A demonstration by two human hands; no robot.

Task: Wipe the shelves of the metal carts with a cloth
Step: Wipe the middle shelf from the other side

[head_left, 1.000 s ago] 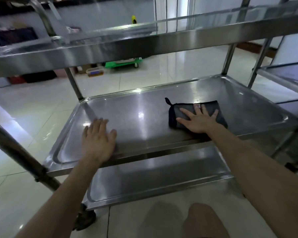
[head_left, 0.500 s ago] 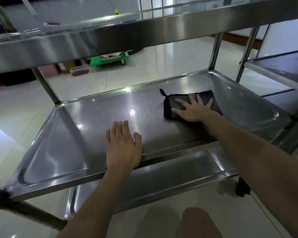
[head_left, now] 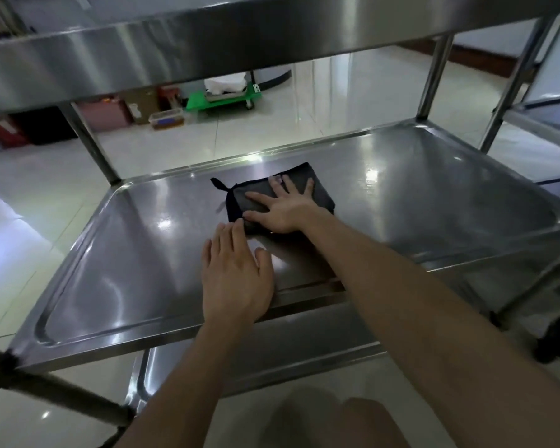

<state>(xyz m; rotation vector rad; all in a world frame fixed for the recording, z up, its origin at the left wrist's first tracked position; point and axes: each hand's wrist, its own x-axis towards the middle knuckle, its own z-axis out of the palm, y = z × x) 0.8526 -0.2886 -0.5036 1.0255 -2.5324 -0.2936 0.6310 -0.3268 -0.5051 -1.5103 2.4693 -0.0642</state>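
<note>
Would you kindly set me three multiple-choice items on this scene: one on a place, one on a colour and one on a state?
1. Where does the folded black cloth lie?
A) on the top shelf
B) on the middle stainless-steel shelf
C) on the floor

2. What colour is the low wheeled platform in the background?
A) green
B) blue
C) yellow

3. How is the right hand placed?
A) curled round a post
B) flat on the cloth, fingers spread
C) hanging free

Answers: B, the cloth lies flat on that shelf; A, its deck is bright green; B, the fingers lie straight across the cloth.
</note>
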